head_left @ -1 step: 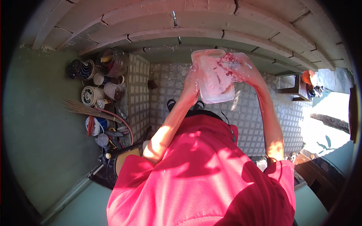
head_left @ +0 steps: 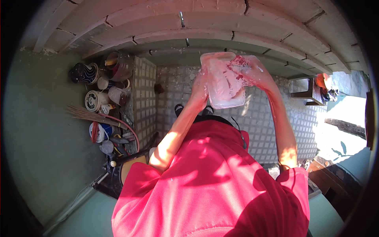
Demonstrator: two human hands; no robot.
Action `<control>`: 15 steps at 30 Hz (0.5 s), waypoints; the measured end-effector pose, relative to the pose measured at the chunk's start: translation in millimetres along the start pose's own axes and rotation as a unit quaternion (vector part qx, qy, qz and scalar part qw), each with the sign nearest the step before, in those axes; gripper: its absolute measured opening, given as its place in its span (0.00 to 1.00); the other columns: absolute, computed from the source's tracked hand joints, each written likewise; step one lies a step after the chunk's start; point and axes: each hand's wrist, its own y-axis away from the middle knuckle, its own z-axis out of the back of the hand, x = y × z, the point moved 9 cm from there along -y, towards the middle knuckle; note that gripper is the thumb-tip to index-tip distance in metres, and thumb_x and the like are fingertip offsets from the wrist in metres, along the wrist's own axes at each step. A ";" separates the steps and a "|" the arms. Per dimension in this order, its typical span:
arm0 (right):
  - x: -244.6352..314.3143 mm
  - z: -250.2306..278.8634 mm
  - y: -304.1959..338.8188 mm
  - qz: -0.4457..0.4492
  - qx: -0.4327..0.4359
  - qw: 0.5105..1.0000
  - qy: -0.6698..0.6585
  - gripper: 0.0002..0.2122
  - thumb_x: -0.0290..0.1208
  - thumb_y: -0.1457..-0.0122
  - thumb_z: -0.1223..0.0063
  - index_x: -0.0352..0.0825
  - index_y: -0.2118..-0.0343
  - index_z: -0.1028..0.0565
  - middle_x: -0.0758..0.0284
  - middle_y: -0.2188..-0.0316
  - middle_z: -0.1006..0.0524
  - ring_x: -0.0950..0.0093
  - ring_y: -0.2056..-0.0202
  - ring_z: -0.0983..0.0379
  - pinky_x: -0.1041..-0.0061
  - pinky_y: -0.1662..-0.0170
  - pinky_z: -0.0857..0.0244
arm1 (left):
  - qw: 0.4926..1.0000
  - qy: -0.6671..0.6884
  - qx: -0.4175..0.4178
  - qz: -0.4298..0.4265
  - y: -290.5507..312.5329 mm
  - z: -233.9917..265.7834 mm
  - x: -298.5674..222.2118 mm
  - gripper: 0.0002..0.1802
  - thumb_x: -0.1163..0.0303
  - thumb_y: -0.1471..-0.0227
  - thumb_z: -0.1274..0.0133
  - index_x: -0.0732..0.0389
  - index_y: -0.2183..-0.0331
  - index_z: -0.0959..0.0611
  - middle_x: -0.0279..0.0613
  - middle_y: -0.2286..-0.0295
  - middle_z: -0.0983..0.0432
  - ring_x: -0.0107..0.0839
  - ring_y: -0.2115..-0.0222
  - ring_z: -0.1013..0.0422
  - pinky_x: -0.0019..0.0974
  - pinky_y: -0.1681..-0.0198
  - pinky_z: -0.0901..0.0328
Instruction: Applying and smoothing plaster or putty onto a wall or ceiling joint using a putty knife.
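A rectangular, see-through plastic container (head_left: pixel 227 103) is held up in front of me, its inside smeared with a pale, pinkish-white paste or foam. My left hand (head_left: pixel 200 87) grips it by the left side, with flecks of white on the skin. At its right upper side, my right hand (head_left: pixel 256 73) is closed by a crumpled red-and-white patch (head_left: pixel 239 63). That patch may be a scrubber or cloth coated in foam; I cannot tell which. White smears cover the right fingers, and they partly hide what is in them.
Along the left wall stand white buckets (head_left: pixel 93 101), a clear tub (head_left: pixel 123 67), a stick broom (head_left: pixel 85 114) and a reddish hose (head_left: pixel 136 136). A low wooden bench (head_left: pixel 308 94) stands at the right on the tiled floor (head_left: pixel 272 130). Pinkish beams (head_left: pixel 177 14) cross the far side.
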 end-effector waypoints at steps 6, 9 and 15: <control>-5.3 -2.2 1.2 -0.053 0.008 0.998 -0.033 0.10 0.30 0.50 0.46 0.26 0.72 0.26 0.71 0.78 0.28 0.85 0.74 0.35 0.79 0.72 0.39 | 1.000 0.007 0.006 0.012 -4.7 -2.5 5.1 0.34 0.44 0.39 0.68 0.63 0.45 0.39 0.45 0.52 0.33 0.32 0.52 0.33 0.38 0.50 0.35; -9.9 -5.4 1.4 -0.062 0.015 0.996 -0.063 0.10 0.30 0.51 0.46 0.25 0.73 0.26 0.72 0.78 0.28 0.83 0.74 0.35 0.78 0.71 0.38 | 1.000 0.021 0.011 0.012 -6.9 -4.9 10.2 0.33 0.45 0.39 0.68 0.62 0.45 0.39 0.45 0.51 0.34 0.33 0.51 0.34 0.38 0.49 0.35; 23.7 -2.1 4.9 0.005 -0.028 0.998 0.058 0.11 0.30 0.50 0.47 0.25 0.69 0.26 0.71 0.76 0.27 0.82 0.72 0.34 0.77 0.68 0.37 | 0.999 0.034 0.005 0.030 -8.8 -9.1 8.8 0.35 0.44 0.40 0.67 0.62 0.43 0.41 0.45 0.50 0.35 0.34 0.50 0.35 0.39 0.46 0.37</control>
